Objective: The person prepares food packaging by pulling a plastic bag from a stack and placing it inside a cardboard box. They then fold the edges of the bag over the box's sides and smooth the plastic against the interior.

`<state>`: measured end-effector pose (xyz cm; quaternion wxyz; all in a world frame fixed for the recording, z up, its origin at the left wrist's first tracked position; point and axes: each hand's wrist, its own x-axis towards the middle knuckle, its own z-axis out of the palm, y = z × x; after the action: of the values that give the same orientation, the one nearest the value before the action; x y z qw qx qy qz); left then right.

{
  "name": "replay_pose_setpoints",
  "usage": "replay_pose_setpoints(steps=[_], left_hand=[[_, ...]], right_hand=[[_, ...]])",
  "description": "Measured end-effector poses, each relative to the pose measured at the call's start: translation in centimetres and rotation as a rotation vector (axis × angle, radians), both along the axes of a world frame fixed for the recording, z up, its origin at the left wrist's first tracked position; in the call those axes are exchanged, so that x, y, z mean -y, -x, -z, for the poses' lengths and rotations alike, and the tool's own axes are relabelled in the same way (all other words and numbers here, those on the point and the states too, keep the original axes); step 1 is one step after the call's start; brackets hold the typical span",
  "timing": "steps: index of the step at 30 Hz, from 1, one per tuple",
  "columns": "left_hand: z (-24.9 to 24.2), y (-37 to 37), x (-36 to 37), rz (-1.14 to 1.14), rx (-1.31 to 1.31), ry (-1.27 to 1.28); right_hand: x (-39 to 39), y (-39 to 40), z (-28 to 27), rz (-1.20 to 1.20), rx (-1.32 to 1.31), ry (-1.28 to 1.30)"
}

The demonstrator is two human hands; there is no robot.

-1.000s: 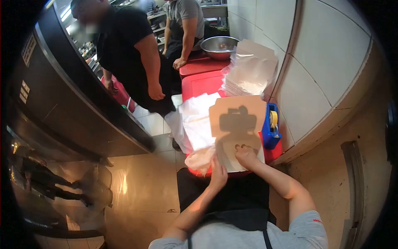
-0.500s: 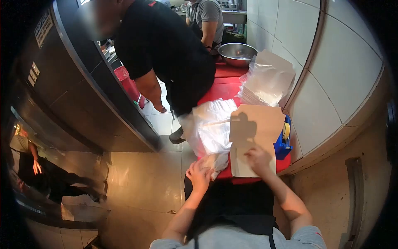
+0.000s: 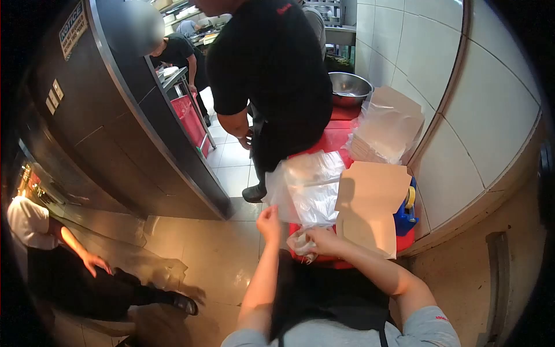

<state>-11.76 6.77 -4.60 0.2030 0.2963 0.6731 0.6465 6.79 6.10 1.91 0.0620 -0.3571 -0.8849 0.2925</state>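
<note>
My left hand (image 3: pixel 268 224) is raised at the left edge of a stack of thin white plastic bags (image 3: pixel 315 188), with its fingertips pinched together on the edge of a bag. My right hand (image 3: pixel 324 240) is closed over a small crumpled white bundle (image 3: pixel 302 244) at the front edge of the red surface. What the bundle contains is hidden. Just right of that hand, an open brown cardboard box (image 3: pixel 370 222) lies with its lid folded back, and nothing shows inside it.
A blue tape dispenser (image 3: pixel 407 218) stands right of the box. Behind are a stack of flat cardboard boxes (image 3: pixel 393 124) in plastic and a steel bowl (image 3: pixel 350 89) on the red surface (image 3: pixel 332 136). A person in black (image 3: pixel 269 69) stands close at left; another person (image 3: pixel 63 260) is at lower left.
My right hand has left the open box and moved left onto the bundle. My left hand has gone from the bundle up to the bags. The person at lower left has come closer.
</note>
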Motion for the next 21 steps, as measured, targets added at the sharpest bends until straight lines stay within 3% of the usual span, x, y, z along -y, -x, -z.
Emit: replay_pose_setpoints(steps=[1, 2, 5, 7, 8, 11, 13, 15, 18, 20, 21], left_hand=[[-0.3, -0.2, 0.4, -0.021, 0.243, -0.037], [-0.5, -0.7, 0.8, -0.004, 0.241, -0.073], [0.4, -1.2, 1.6, 0.058, 0.115, -0.159], [0.3, -0.6, 1.6, 0.130, -0.124, -0.188], [-0.7, -0.6, 1.9, 0.210, 0.021, -0.148], [-0.3, 1.2, 1.8, 0.358, 0.132, -0.177], [-0.3, 2.1, 2.2, 0.287, 0.466, -0.187], [0.5, 2.2, 2.5, 0.195, 0.769, -0.222], [4.7, 2.4, 1.6, 0.056, 1.184, -0.307], [7.8, 2.8, 1.4, -0.010, 1.472, -0.333], [8.2, 2.7, 1.6, -0.004, 1.450, -0.319]], right_hand=[[-0.4, 0.0, -0.4, 0.029, -0.099, 0.128], [-1.4, 0.8, 0.6, 0.129, -0.201, 0.119], [-3.3, 4.5, 2.1, 0.246, -0.688, -0.351], [-4.9, 5.5, 1.3, 0.196, -0.591, -0.094], [-5.8, 5.8, 0.7, 0.171, -0.541, 0.030], [-9.5, 5.1, 0.1, 0.341, -0.474, 0.152], [-11.6, 3.6, -1.3, 0.566, -0.556, 0.392], [-12.2, 2.6, -2.7, 0.834, -0.893, 0.522], [-12.6, 2.4, -3.7, 1.023, -1.331, 0.473], [-13.9, 2.4, -3.2, 1.116, -1.483, 0.215], [-14.1, 2.6, -3.4, 1.157, -1.554, 0.080]])
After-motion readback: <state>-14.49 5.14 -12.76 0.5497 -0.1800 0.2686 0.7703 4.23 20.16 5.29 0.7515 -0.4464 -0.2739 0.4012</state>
